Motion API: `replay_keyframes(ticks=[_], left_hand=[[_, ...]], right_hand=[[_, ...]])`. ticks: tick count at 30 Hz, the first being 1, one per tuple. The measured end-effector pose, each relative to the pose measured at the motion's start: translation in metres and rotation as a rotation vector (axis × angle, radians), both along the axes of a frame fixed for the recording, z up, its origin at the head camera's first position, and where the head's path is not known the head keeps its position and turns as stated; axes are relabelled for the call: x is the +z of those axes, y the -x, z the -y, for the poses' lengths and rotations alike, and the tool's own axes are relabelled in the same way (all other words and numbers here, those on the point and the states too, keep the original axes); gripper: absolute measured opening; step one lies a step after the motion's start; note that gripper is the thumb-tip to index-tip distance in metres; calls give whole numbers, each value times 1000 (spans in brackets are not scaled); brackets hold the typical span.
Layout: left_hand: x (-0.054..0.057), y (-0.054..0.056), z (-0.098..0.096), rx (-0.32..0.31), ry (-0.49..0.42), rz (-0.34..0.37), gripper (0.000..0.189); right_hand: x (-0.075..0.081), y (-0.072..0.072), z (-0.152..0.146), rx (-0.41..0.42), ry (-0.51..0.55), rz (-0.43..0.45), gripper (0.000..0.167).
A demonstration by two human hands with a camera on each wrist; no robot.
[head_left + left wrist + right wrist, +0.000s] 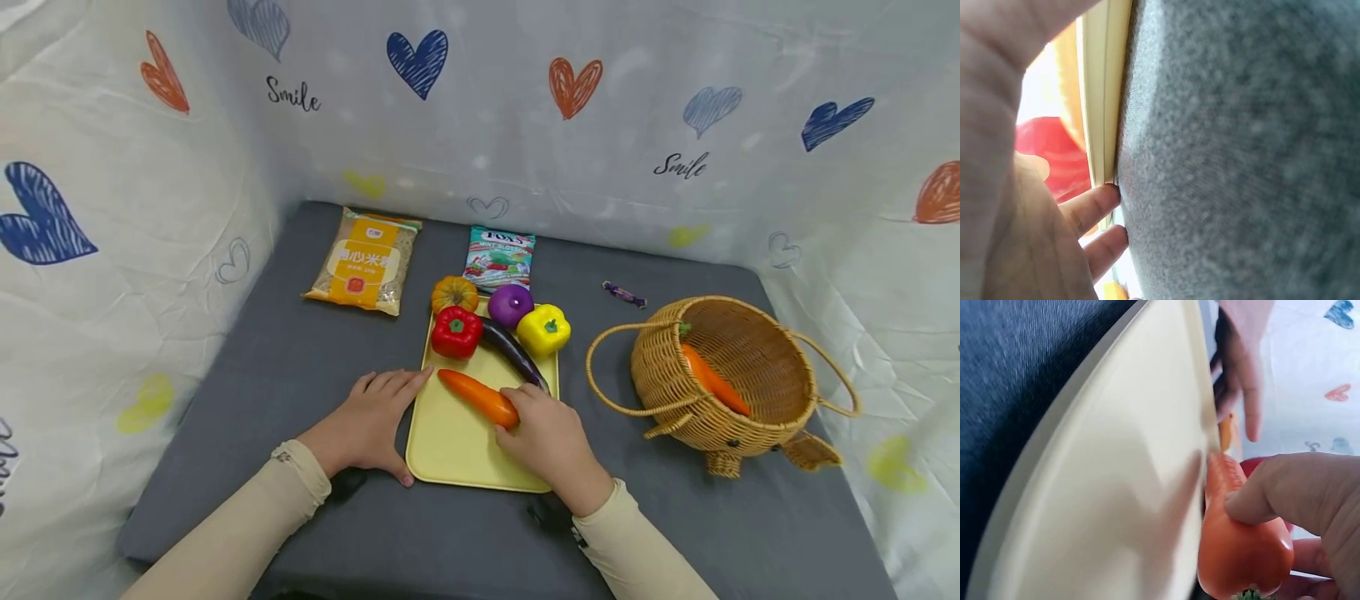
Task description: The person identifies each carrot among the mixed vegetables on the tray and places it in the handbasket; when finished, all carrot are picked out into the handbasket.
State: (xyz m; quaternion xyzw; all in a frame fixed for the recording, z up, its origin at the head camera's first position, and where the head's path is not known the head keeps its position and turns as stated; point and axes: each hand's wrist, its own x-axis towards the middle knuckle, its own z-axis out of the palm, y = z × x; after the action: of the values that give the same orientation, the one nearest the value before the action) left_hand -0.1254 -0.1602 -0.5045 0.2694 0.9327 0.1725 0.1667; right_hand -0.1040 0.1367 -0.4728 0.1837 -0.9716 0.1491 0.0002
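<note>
My right hand (546, 433) grips an orange carrot (478, 397) by its thick end, above the yellow tray (457, 458). In the right wrist view the thumb presses along the carrot (1241, 550). My left hand (375, 421) rests at the tray's left edge with its fingers spread; in the left wrist view fingertips touch the tray's side (1105, 94). At the tray's far end are a red bell pepper (457, 332), a small orange pumpkin (454, 293), a purple onion (511, 306), a yellow bell pepper (544, 330) and a dark eggplant (516, 352).
A wicker basket (652, 367) with looped handles stands at the right, another carrot (712, 382) inside it. Behind the tray lie a bag of grain (363, 262) and a teal candy bag (499, 257). A small purple-wrapped candy (624, 294) lies beyond the basket. Heart-printed cloth surrounds the grey table (247, 425).
</note>
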Motion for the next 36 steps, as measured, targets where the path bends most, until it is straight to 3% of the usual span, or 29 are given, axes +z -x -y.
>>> replay_keyframes(ticks=[14, 23, 28, 36], left_hand=[[-2, 2, -3, 2, 21, -8, 162], [-5, 0, 0, 24, 33, -12, 163], [-6, -1, 3, 32, 18, -12, 164], [-4, -1, -1, 23, 10, -13, 162]], right_hand=[[33, -37, -43, -4, 121, -216, 51], [58, -44, -82, -39, 117, -419, 54], [73, -41, -109, -118, 97, -513, 52], [93, -40, -156, -295, 97, -575, 51]])
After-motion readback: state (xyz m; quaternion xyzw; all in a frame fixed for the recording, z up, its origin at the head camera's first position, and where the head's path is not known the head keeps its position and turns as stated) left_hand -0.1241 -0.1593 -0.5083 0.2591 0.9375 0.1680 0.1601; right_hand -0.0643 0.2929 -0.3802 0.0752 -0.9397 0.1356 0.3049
